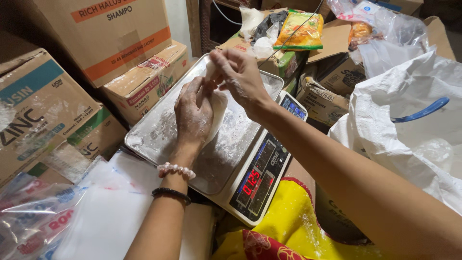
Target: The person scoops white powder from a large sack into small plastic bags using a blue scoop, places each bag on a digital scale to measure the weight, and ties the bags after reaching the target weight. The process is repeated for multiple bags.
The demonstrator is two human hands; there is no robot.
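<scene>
We hold a small clear plastic bag [217, 108] of white powder upright on the metal tray [159, 130] of the digital scale [262, 178]. Our left hand [192, 113] wraps around its body, fingers closed on it. Our right hand [238, 74] pinches the twisted neck at the top. We judge the bag soft, light and slippery from the powder dust, and thin enough to tear, so the neck is the safest grip. Cardboard boxes [103, 38] stand close on the left, and a big white sack [404, 120] with a blue scoop handle [421, 111] stands on the right.
</scene>
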